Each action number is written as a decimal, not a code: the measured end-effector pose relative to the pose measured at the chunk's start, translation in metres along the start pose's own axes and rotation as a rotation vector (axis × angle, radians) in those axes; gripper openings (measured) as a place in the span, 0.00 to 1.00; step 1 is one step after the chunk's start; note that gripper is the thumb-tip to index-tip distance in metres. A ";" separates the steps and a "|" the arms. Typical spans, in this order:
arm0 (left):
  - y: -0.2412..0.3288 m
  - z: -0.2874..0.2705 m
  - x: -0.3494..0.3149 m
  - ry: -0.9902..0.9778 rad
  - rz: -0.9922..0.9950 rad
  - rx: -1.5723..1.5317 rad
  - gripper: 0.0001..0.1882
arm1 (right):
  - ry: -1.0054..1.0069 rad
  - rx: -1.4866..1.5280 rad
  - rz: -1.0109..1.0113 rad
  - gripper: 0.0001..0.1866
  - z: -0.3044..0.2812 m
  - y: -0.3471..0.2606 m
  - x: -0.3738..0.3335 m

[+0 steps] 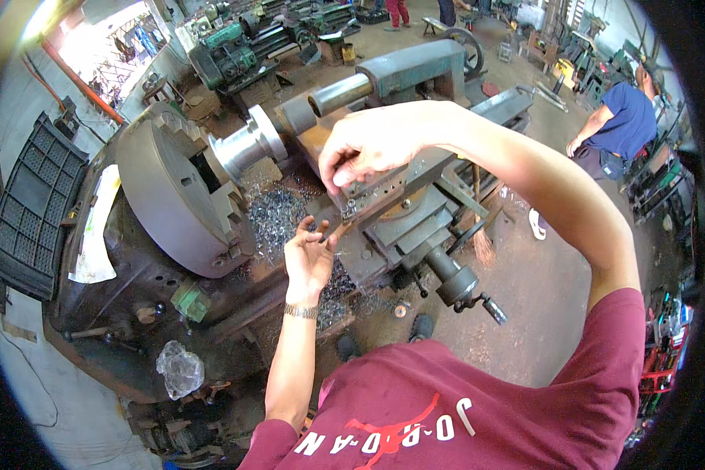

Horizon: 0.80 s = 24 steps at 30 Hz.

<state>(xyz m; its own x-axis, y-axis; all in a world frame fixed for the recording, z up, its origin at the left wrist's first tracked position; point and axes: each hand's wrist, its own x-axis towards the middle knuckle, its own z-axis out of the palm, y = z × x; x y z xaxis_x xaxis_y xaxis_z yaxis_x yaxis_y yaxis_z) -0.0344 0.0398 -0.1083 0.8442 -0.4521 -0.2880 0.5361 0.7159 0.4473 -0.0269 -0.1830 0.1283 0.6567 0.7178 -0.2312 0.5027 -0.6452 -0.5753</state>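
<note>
My right hand (372, 149) reaches across from the right, above the lathe's tool post (380, 192). Its thumb and fingers pinch downward over a small bolt (348, 208); what lies between the fingertips is too small to make out. Below it, palm up, my left hand (309, 262) has its fingers curled at the end of a bar-shaped tool holder (356, 221). A small dark piece seems to sit at those fingertips, its kind unclear. Left of both hands, a large chuck (176, 192) grips a shiny flanged metal workpiece (247, 145).
Metal shavings (276, 219) heap under the workpiece. A crank handle (489, 308) juts from the carriage toward my right. The tailstock (415, 69) stands beyond the workpiece. A clear plastic bag (180, 368) lies on the headstock side. At right, a person in a blue shirt (627, 121) faces away.
</note>
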 end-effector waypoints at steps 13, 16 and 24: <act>-0.001 0.013 -0.001 0.091 0.004 0.068 0.20 | -0.263 -0.022 -0.308 0.23 -0.037 0.035 0.035; -0.001 0.018 -0.002 0.106 0.015 0.064 0.19 | -0.217 0.264 -0.413 0.15 -0.029 0.036 0.045; -0.002 0.007 0.000 0.051 0.038 0.010 0.22 | 0.398 0.166 -0.220 0.20 0.020 0.039 0.042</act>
<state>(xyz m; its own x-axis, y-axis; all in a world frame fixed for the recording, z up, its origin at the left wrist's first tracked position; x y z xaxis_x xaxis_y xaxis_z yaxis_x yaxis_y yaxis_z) -0.0357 0.0345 -0.1031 0.8628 -0.3966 -0.3134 0.5037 0.7266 0.4673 0.0088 -0.1732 0.0803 0.7252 0.6561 0.2090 0.5786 -0.4159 -0.7016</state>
